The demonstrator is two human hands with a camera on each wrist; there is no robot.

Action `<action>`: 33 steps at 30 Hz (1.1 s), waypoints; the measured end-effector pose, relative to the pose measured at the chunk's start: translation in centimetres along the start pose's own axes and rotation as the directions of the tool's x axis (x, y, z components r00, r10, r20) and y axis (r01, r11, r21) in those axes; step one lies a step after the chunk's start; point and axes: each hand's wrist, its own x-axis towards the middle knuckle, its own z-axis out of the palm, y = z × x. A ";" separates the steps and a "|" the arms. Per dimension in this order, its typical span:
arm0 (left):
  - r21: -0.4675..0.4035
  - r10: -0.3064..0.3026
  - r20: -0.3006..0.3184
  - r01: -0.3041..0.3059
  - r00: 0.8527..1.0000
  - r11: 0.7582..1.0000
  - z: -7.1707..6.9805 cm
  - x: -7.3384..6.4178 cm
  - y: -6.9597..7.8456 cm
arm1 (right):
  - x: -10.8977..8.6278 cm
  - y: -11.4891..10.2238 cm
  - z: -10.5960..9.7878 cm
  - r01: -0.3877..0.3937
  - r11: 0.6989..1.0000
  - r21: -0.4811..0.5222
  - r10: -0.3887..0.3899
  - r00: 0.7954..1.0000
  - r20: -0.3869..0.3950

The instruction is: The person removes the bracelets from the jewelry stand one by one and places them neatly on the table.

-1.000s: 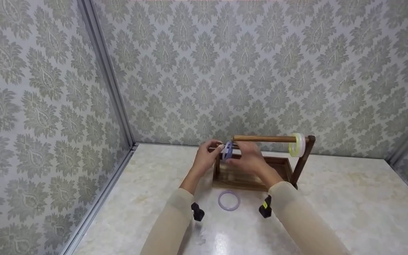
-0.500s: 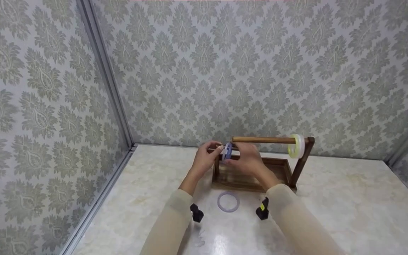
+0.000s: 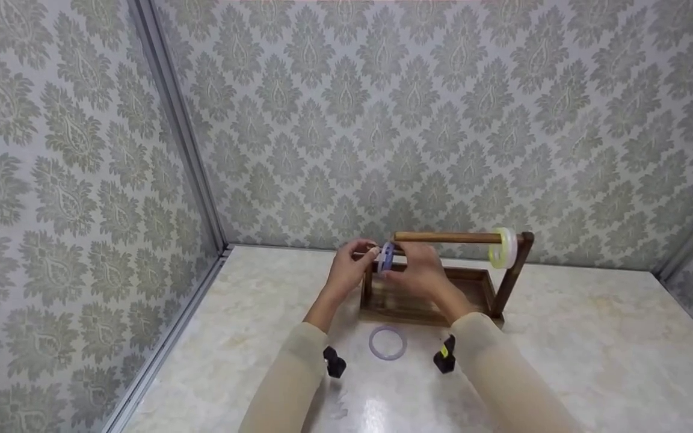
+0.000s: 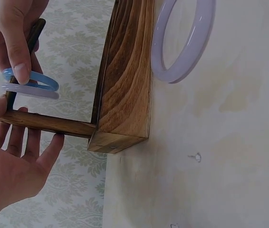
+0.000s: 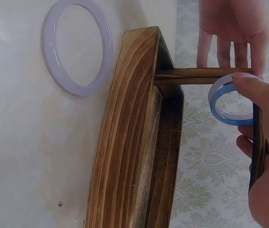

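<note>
My left hand [image 3: 344, 270] holds the left upright post [image 4: 53, 122] of a dark wooden bangle stand [image 5: 120, 142], thumb near the post's top and fingers behind it. With its thumb in front, my right hand [image 3: 421, 267] grips a blue bangle [image 4: 44, 78] and a pale lilac bangle [image 4: 30, 91] side by side. Both bangles encircle the stand's lower bar, close to the left post. On the upper bar [image 3: 449, 237], a yellow bangle [image 3: 494, 257] and a white bangle [image 3: 514, 248] hang at the right end.
A loose lilac bangle [image 3: 372, 343] lies flat on the marbled table [image 3: 250, 337] in front of the stand's tray. Black wrist devices hang beneath the left [image 3: 335, 364] and right [image 3: 444, 361] sleeves. Patterned wall panels [image 3: 346, 120] rise behind and at the sides.
The blue and lilac bangles have come closer together, with the right hand shifted slightly left. The left hand keeps its place at the post.
</note>
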 end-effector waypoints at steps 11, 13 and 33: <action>-0.013 0.016 0.005 -0.016 1.000 1.000 -0.1 0.1 -0.1 | 0.2 -0.3 -0.2 -0.006 1.000 0.015 0.007 1.000 -0.002; -0.015 0.022 0.016 -0.022 1.000 1.000 -0.1 0.0 -0.2 | 0.1 -0.2 -0.2 -0.016 1.000 0.014 0.016 1.000 0.008; 0.008 0.031 0.013 -0.031 0.999 0.999 -0.2 0.3 -0.4 | 0.0 -0.5 -0.2 -0.085 0.995 0.051 0.085 0.996 0.011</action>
